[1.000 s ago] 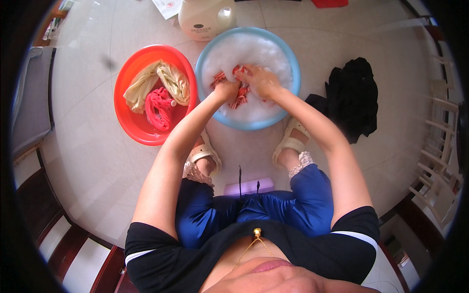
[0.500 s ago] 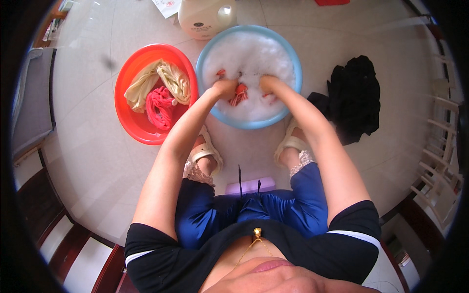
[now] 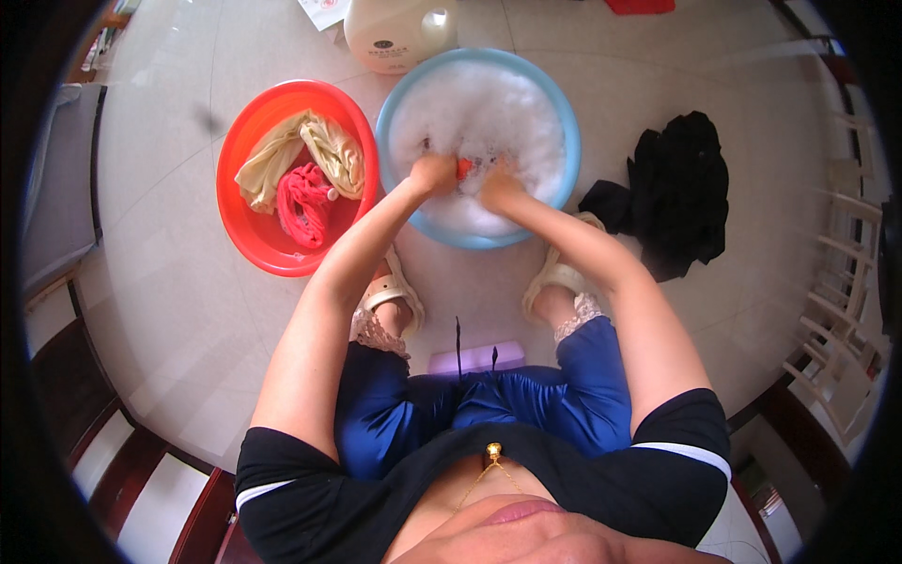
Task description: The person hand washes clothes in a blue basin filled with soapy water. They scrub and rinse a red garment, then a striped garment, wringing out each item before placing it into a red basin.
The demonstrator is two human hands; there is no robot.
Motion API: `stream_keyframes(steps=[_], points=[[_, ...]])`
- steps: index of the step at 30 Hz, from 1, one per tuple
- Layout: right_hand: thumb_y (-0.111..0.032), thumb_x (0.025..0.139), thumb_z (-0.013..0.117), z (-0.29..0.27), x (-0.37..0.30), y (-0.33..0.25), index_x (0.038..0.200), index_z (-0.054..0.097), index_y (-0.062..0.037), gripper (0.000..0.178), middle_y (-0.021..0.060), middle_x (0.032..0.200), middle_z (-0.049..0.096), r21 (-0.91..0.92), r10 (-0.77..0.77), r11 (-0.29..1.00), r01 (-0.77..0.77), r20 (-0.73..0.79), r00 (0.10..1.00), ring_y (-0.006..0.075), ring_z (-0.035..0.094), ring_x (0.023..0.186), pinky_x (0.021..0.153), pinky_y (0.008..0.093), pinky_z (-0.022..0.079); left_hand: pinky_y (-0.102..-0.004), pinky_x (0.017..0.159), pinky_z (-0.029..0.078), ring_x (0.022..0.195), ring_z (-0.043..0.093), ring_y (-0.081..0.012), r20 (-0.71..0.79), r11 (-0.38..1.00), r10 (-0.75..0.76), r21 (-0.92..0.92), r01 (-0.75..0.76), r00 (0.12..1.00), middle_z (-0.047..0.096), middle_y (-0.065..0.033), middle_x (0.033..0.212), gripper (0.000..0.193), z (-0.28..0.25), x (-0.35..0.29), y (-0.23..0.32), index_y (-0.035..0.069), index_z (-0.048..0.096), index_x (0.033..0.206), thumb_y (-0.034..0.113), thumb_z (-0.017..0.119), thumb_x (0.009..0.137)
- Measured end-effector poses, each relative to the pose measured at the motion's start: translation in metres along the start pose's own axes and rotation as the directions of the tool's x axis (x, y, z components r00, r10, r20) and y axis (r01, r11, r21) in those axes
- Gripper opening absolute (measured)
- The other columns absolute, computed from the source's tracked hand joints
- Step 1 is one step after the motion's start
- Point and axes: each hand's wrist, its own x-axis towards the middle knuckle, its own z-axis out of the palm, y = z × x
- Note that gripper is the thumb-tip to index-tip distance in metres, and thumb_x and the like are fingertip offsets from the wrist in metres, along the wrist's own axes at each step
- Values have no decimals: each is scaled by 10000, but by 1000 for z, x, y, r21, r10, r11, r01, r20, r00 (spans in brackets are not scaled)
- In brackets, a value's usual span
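The pale tiled floor [image 3: 160, 282] spreads beneath everything, its edges bent by the wide lens. On it a person in shiny blue trousers [image 3: 597, 385] and a black top has both forearms reaching forward between the knees. Ahead of the feet stands the light blue basin [image 3: 574, 150], filled nearly to its rim with white foam [image 3: 498, 103]. Just beside it on the left, rims touching or almost so, is the red basin [image 3: 228, 188]. Right of the blue basin, apart from it, lies a crumpled heap of black cloth [image 3: 681, 188]. A cream-coloured jug [image 3: 390, 38] with a loop handle stands just behind the blue basin, toward its left. Inside the red basin a cream cloth [image 3: 336, 155] lies bent in an arch, with a smaller pinkish-red cloth [image 3: 303, 202] bunched below it. Pale clogs [image 3: 380, 296] are on the feet, and a purple object [image 3: 507, 353] shows behind them. The left hand [image 3: 435, 174] and the right hand [image 3: 501, 188] are in the blue basin, near each other with a gap between; foam covers the fingers, so I cannot tell whether either grips anything. In that gap, right beside the left hand, a small patch of red cloth [image 3: 465, 168] pokes out of the foam.
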Motion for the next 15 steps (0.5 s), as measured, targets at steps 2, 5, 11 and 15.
stream_keyframes(steps=[2,5,11,15], points=[[-322,839,506,4,6,4,1404,249,49,723,305,1430,254,31,2,1000,-4,51,999,424,477,1174,1003,454,369,-419,731,512,835,659,-307,-26,994,13,112,-10,1000,650,-221,979,443,9,-5,1,-40,530,1188,175,502,801],[-242,824,498,3,12,9,1361,313,55,641,276,1365,394,41,-27,999,21,158,987,391,535,1118,980,443,394,-416,695,520,797,664,-301,-158,962,119,261,-75,980,647,-198,1004,505,37,-4,-10,-34,462,1265,179,507,809],[-228,818,525,73,99,77,1267,452,23,519,228,1281,499,-263,-190,911,318,416,889,347,566,1079,956,435,415,-431,704,510,828,651,-331,-101,995,92,56,-87,991,649,-195,933,423,10,-4,4,-22,521,1181,146,517,792],[-242,802,594,23,56,36,1184,534,5,459,200,1196,569,119,-290,950,287,8,957,316,589,1043,947,420,429,-428,708,498,830,640,-341,-244,975,2,-214,-56,970,629,-222,922,331,0,-25,-11,-28,567,1079,91,564,769]])
